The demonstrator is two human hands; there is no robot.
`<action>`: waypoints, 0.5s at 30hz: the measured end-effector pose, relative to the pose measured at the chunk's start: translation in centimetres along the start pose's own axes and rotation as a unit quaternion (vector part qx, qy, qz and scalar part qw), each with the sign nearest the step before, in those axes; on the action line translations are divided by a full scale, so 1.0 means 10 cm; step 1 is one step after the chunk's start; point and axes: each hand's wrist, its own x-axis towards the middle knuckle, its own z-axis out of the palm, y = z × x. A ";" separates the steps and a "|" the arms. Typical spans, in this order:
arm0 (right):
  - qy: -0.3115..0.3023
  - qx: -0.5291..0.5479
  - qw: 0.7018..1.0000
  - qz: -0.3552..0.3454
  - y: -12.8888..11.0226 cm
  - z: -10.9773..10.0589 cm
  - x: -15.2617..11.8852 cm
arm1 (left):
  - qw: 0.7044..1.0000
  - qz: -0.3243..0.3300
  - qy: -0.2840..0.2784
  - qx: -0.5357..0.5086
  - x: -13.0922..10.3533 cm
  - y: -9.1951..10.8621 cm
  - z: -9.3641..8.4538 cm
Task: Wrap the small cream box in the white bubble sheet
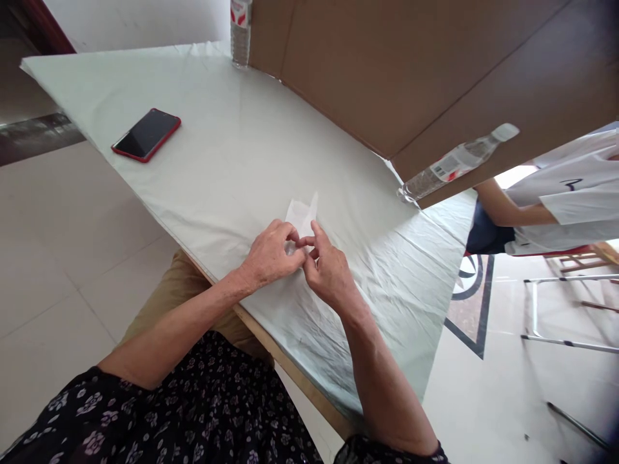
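Note:
A small, thin white sheet (300, 216), like folded paper or tissue, lies by the fingertips of both hands, close to the table's near edge. One narrow corner of it sticks up on the right. My left hand (275, 252) has thumb and forefinger pinched together at the sheet's near end. From the other side, my right hand (331, 267) meets it, its fingers curled in and touching the left fingertips. The part of the sheet between the fingers is mostly hidden, so its exact kind is unclear.
A pale green cloth (217, 161) covers the table. On the left lies a red-cased phone (147, 134). A large brown cardboard panel (367, 71) stands across the far side, with a plastic bottle (240, 35) and another bottle (457, 162) against it. A person (565, 193) sits beyond, right.

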 end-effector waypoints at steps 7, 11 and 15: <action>-0.072 0.143 0.987 0.015 0.14 -0.13 0.17 | 0.999 -0.016 -0.013 0.041 0.05 0.01 0.11; 0.024 0.232 0.970 0.070 0.24 -0.11 0.24 | 0.997 -0.020 -0.028 0.070 0.04 0.03 0.08; 0.083 0.191 0.977 0.050 0.34 0.00 0.30 | 0.992 -0.011 -0.053 0.112 0.02 0.11 0.04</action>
